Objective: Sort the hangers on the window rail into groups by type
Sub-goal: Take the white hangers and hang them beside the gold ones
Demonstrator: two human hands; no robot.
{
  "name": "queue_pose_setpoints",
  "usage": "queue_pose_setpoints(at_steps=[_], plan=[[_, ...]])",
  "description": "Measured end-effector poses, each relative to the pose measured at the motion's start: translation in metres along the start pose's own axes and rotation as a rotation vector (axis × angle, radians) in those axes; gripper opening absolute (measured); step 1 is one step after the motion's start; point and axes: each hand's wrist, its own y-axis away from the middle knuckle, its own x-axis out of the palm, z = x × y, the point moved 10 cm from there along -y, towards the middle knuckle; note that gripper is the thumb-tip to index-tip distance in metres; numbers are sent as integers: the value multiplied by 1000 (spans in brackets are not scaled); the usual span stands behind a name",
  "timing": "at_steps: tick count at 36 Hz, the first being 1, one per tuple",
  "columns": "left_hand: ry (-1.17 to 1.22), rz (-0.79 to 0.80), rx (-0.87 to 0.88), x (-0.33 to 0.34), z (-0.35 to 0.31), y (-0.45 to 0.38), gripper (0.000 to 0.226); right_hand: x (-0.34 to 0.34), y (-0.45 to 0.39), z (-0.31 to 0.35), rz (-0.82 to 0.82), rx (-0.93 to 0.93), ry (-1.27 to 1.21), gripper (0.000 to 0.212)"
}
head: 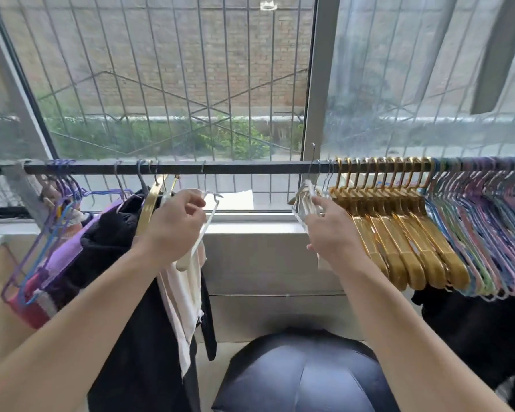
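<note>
Purple wire hangers [63, 200] far left on rail [250, 168]. Left hand [173, 230] grips one white hanger [204, 224]; right hand [330, 230] pinches white hangers [305, 200]. About eleven gold hangers [399, 233], then pastel hangers [488, 233], uncountable.

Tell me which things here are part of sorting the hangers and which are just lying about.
Part of the job:
window rail
white hangers under the right hand
white hanger gripped by the left hand
gold hangers
pastel wire hangers
purple and blue wire hangers

Lying about:
dark umbrella
black garment
</note>
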Motion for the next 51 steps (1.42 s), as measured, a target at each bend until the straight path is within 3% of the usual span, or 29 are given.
queue_pose_setpoints(at_steps=[9,15,22,28,31,34,38,43,47,51], plan=[[-14,63,-23,2,18,-7,12,22,-36,-25,12,112,172,62],[-38,89,-19,10,24,-15,12,27,-38,-25,6,90,458,62],[-91,105,-3,18,33,-23,15,26,-23,-22,106,82,547,63],[-150,-82,137,13,30,-23,16,13,4,-13,46,-13,473,49],[-138,-151,137,10,36,-25,21,27,22,-13,143,-51,381,39],[-206,-77,60,24,50,-33,48,56,41,-26,344,-30,353,33],[-248,52,-78,46,73,-37,75,76,53,-40,403,4,328,28],[-313,86,-115,63,93,-26,79,84,56,-49,432,28,275,27],[-123,111,-216,73,116,-14,60,80,53,-54,412,45,241,25],[10,57,-210,71,119,-2,44,78,53,-62,398,77,197,22]])
